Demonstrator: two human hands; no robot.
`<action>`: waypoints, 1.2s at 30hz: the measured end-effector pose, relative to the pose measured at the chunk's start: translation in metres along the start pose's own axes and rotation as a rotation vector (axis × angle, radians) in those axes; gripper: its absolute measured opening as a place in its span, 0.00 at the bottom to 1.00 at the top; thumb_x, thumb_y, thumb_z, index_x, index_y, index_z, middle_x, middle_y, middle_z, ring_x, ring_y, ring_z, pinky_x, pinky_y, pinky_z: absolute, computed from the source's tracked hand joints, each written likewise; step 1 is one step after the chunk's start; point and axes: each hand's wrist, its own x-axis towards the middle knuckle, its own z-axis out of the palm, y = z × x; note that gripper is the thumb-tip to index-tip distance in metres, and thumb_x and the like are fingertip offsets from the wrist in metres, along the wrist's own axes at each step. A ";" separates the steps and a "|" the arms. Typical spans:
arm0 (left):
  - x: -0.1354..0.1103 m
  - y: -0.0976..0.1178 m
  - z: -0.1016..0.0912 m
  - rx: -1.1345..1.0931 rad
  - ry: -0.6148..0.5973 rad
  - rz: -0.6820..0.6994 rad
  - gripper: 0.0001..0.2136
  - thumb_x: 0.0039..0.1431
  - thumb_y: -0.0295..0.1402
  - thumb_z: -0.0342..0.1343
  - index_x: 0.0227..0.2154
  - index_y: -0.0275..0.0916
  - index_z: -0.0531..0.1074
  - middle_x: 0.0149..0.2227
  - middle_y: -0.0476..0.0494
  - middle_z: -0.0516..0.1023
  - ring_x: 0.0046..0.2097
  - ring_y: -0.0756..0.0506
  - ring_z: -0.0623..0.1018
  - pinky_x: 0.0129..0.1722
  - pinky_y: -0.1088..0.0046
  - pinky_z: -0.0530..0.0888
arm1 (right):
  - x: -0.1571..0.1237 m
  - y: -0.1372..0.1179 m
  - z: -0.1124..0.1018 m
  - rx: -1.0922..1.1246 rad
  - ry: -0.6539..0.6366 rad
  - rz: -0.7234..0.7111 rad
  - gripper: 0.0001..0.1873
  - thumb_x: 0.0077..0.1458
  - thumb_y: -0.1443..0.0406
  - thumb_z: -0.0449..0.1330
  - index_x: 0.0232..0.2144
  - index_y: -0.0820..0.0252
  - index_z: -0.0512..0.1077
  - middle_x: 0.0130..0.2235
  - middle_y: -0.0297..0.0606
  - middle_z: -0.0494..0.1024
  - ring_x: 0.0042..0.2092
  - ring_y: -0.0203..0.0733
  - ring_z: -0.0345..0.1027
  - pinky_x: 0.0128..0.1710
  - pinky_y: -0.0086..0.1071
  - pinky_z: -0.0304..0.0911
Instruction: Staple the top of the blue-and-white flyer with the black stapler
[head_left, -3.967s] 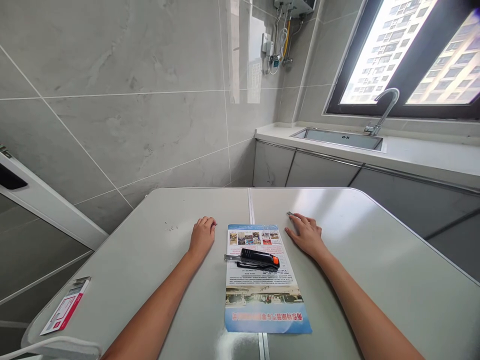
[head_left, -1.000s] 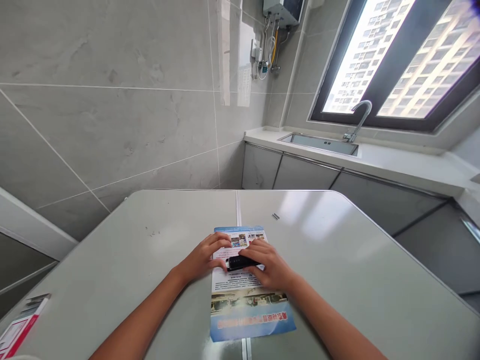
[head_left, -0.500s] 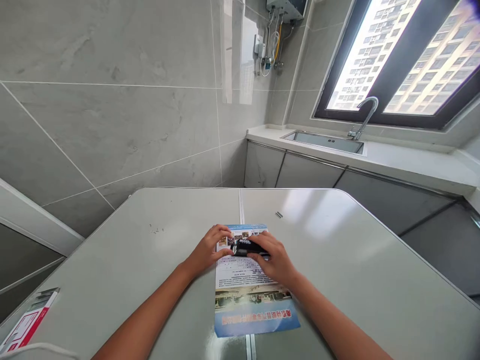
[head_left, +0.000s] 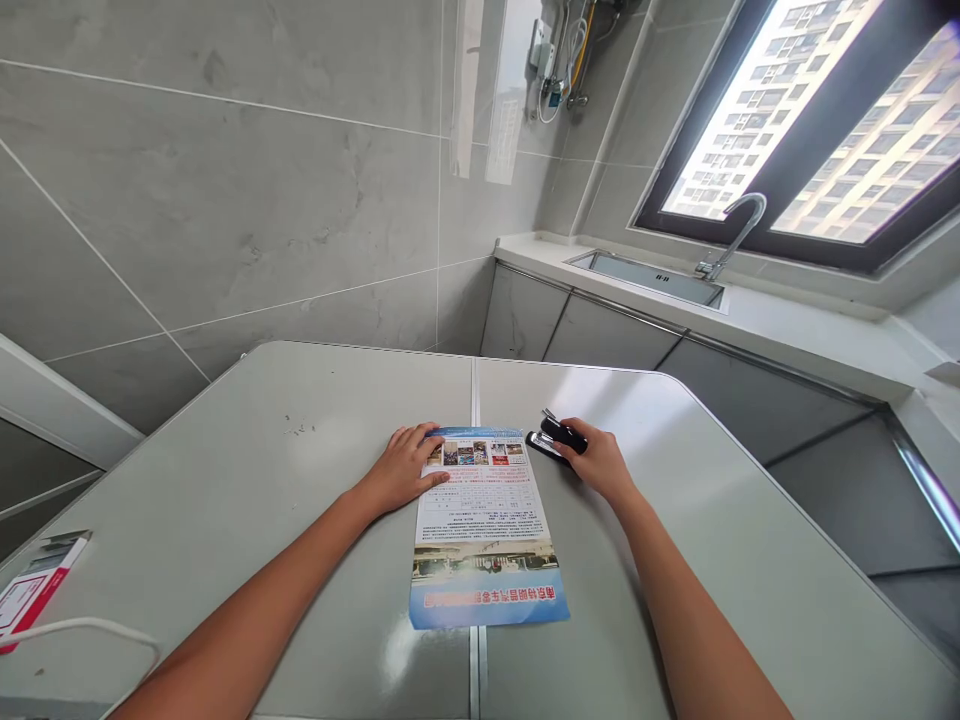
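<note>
A printed leaflet point(head_left: 487, 515) with a blue band and small photos lies upside down to me, across the table's middle seam. My left hand point(head_left: 403, 468) rests flat on its upper left edge, fingers apart. To the right of the leaflet, my right hand point(head_left: 598, 462) grips a black stapler point(head_left: 559, 438), whose front end points left. The stapler is beside the paper, at or just above the tabletop. Small metal staple strips point(head_left: 549, 413) show just behind it.
The pale glossy table point(head_left: 322, 580) has a seam down its middle. Tiny dark bits point(head_left: 300, 428) are scattered at the far left. A red and white box point(head_left: 37, 590) and a white cable point(head_left: 82, 625) are at the left edge. A counter with a sink point(head_left: 652, 278) stands beyond.
My right hand has carried the stapler off the leaflet to the right. My left hand has left the stapler's front and now lies on the paper. The view has tilted slightly.
</note>
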 end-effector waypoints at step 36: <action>-0.001 0.001 -0.005 -0.137 0.010 0.048 0.20 0.63 0.41 0.64 0.56 0.45 0.73 0.63 0.37 0.67 0.63 0.34 0.70 0.66 0.47 0.63 | -0.014 -0.037 -0.002 0.068 -0.360 -0.429 0.19 0.62 0.63 0.59 0.55 0.51 0.75 0.46 0.41 0.81 0.48 0.52 0.71 0.50 0.46 0.68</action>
